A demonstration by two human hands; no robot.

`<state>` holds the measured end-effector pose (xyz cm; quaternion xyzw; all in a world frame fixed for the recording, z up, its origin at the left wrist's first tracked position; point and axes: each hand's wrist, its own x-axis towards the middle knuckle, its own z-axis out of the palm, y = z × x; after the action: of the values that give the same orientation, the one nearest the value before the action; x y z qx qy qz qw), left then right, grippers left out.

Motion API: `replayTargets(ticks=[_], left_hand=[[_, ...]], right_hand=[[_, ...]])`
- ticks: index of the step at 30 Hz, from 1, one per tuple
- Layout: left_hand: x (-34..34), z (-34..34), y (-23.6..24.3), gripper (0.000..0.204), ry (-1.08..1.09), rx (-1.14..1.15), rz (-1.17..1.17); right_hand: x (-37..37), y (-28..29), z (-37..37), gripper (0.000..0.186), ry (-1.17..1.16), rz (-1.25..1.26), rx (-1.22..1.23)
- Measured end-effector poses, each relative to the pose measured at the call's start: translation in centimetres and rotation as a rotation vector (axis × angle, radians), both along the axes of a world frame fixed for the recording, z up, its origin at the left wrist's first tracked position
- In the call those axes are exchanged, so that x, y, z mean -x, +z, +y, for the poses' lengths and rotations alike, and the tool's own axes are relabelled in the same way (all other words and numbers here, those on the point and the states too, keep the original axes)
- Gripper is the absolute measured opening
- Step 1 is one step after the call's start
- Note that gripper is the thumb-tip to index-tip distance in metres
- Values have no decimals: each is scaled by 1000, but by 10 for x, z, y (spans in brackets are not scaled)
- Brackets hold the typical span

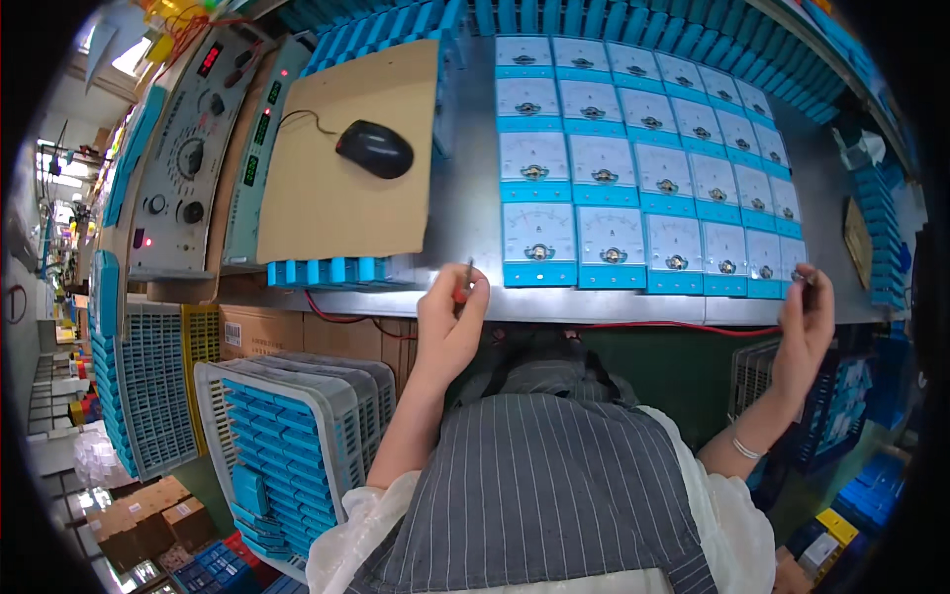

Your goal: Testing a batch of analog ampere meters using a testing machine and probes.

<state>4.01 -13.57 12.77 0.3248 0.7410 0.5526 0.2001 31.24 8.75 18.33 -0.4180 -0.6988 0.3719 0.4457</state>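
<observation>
Gripping a small red-handled tool (461, 292), the left hand (450, 319) sits at frame centre, fingers closed, tip pointing up-frame. Right hand (809, 319), right of centre, has fingers curled by the end of the panel meters (665, 172); can't tell if it's pinching anything. Meters fill upper centre in tight rows, faces up, probably so every dial reads at a glance. Cardboard (336, 216), upper left, likely gives the mouse (374, 149) a flat pad.

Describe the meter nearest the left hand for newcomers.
On the metal bench, find the meter grid. In its row nearest the striped apron, take the leftmost meter, near the left hand; alone in that row, it lacks a left neighbour.
</observation>
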Motion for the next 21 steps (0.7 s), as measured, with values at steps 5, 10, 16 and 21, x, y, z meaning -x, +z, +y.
replayTargets(ticks=[5,10,16,21], left_hand=[[-9,41,-53,5,-106,168,263],[-26,79,-72,19,-328,68,699],[-59,109,-80,52,-508,198,902],[-65,111,-87,61,-531,270,889]], right_hand=[[-20,-85,55,38,-235,-157,-74],[-16,-114,48,62,-175,-396,-78],[-7,-140,42,73,71,-506,-334],[8,-145,49,75,132,-522,-347]])
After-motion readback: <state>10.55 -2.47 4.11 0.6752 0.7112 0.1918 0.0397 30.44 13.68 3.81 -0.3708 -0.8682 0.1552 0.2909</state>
